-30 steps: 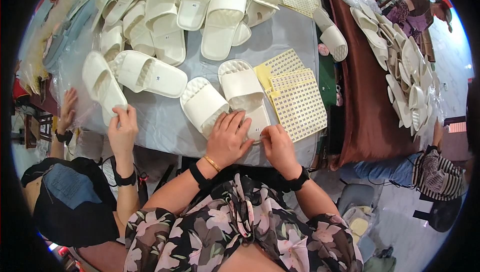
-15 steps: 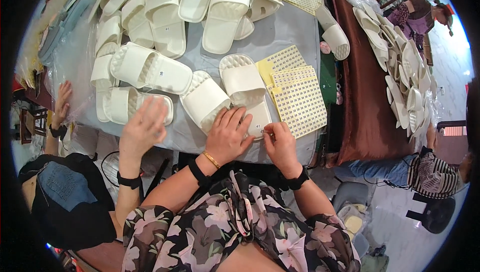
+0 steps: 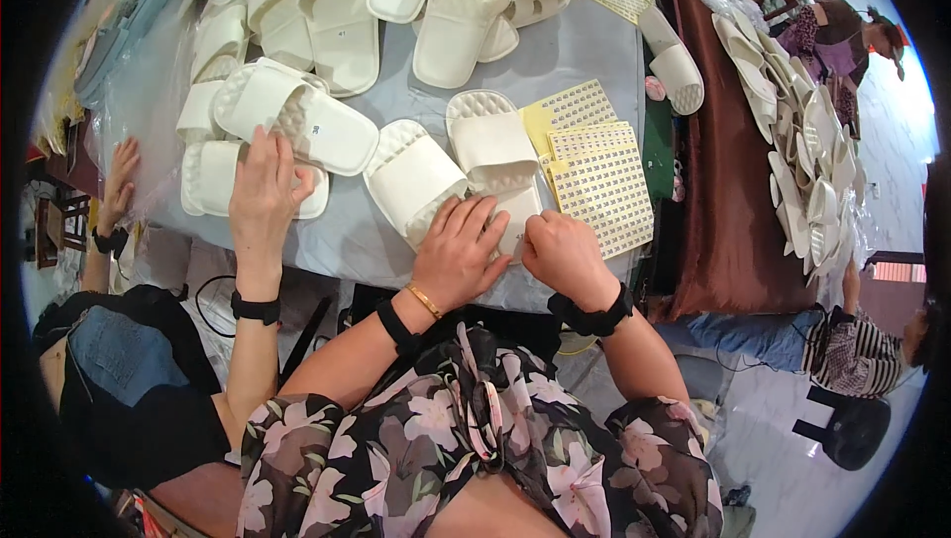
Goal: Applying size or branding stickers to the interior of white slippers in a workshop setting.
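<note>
A grey table [image 3: 584,53] fills the upper middle of the view and serves as the landmark for everything else. Across its far side lies a large heap of white slippers [image 3: 337,13], piled loosely over one another. Beyond the table's right edge, on a dark brown surface [image 3: 723,201], sits a second pile of white soles [image 3: 802,142], with one more single slipper [image 3: 679,67] at that edge of the table. Near the table's front edge, at the centre, two white slippers lie side by side: the left slipper [image 3: 411,176] and the right slipper [image 3: 490,147]. Just right of them on the table rest yellow sticker sheets [image 3: 599,181] covered in small rows of labels.

The person's left hand [image 3: 458,251] lies flat, fingers spread, on the near ends of both slippers at the table's front edge. The right hand [image 3: 565,253] is curled into a loose fist just beside it, touching the right slipper's near end and the lower corner of the sticker sheets; whether it pinches anything cannot be told. The two hands sit close together, almost touching.

At the table's left front, a co-worker's hand [image 3: 263,186] presses flat on another slipper [image 3: 253,176]. Farther left, a second co-worker's hand [image 3: 119,176] rests at the table's left edge.
</note>
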The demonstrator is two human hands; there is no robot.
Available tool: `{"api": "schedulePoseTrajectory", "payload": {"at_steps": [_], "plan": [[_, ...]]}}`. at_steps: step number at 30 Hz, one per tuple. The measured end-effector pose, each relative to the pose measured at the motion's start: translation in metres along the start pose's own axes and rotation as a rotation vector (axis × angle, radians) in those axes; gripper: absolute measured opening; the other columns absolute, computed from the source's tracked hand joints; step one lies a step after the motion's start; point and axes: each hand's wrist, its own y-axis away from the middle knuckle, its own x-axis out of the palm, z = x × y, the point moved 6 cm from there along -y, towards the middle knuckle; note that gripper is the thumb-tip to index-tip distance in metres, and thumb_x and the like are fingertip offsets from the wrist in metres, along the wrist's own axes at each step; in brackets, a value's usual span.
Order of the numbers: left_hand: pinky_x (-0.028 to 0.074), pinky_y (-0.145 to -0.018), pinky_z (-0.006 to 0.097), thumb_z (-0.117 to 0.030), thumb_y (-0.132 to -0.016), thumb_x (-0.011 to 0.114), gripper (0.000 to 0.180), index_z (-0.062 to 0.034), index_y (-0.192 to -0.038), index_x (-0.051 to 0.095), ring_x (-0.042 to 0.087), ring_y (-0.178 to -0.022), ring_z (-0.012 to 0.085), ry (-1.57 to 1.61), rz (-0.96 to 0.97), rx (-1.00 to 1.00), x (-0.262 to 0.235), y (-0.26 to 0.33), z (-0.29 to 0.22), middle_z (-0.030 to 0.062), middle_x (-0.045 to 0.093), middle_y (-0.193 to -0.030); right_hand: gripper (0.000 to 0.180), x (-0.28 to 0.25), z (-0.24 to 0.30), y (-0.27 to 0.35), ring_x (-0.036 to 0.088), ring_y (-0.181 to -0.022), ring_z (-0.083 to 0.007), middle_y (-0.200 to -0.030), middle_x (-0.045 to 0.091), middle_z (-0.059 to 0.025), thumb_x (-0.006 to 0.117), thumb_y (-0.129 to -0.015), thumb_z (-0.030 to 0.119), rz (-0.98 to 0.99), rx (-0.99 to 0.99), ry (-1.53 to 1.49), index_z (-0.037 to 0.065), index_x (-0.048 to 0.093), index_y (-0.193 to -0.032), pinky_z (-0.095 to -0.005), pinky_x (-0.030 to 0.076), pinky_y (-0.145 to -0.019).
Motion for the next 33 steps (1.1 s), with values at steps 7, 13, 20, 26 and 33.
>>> {"api": "schedulePoseTrajectory", "payload": {"at_steps": [7, 13, 20, 26, 33], "plan": [[0.033, -0.109, 0.047, -0.032, -0.078, 0.071, 0.054, -0.0078, -0.124, 0.056, 0.049, -0.122, 0.0302, 0.001, -0.004, -0.01, 0.0, 0.001, 0.0, 0.0133, 0.053, -0.13, 0.012, -0.002, 0.002, 0.007, 0.061, -0.07, -0.0323, -0.074, 0.058, -0.0141, 0.064, -0.074, 0.012, -0.046, -0.077, -0.042, 0.004, 0.055, -0.074, -0.0417, 0.05, -0.062], [0.034, -0.109, 0.047, -0.032, -0.078, 0.071, 0.054, -0.0068, -0.124, 0.056, 0.049, -0.122, 0.0302, 0.008, 0.0, -0.012, 0.0, 0.001, 0.003, 0.0136, 0.053, -0.13, 0.009, 0.0, -0.005, 0.024, 0.059, -0.07, -0.0318, -0.075, 0.056, -0.0121, 0.063, -0.076, 0.007, 0.018, 0.054, -0.53, 0.004, 0.056, -0.08, -0.0395, 0.048, -0.062], [0.034, -0.109, 0.047, -0.033, -0.079, 0.07, 0.054, -0.007, -0.124, 0.056, 0.049, -0.122, 0.0303, 0.003, -0.006, -0.004, -0.001, 0.001, 0.002, 0.014, 0.053, -0.13, 0.008, 0.005, -0.01, 0.012, 0.06, -0.068, -0.0327, -0.076, 0.059, -0.0135, 0.062, -0.079, 0.009, -0.044, 0.223, -0.577, 0.003, 0.057, -0.08, -0.0397, 0.048, -0.061], [0.034, -0.108, 0.047, -0.034, -0.08, 0.069, 0.053, -0.0071, -0.124, 0.057, 0.049, -0.122, 0.0303, -0.002, -0.001, -0.004, -0.002, 0.001, 0.002, 0.0142, 0.053, -0.13, 0.01, 0.008, -0.012, 0.006, 0.061, -0.068, -0.0347, -0.075, 0.061, -0.0157, 0.062, -0.08, 0.012, -0.042, 0.261, -0.485, 0.003, 0.059, -0.078, -0.0417, 0.049, -0.062], [0.033, -0.108, 0.046, -0.033, -0.079, 0.068, 0.053, -0.0044, -0.122, 0.056, 0.049, -0.121, 0.0301, -0.006, -0.018, 0.015, -0.002, 0.001, 0.001, 0.0159, 0.052, -0.128, 0.01, 0.014, -0.013, 0.004, 0.062, -0.07, -0.036, -0.076, 0.061, -0.0153, 0.063, -0.079, 0.012, -0.079, 0.268, -0.377, 0.004, 0.058, -0.079, -0.0434, 0.05, -0.063]]}}
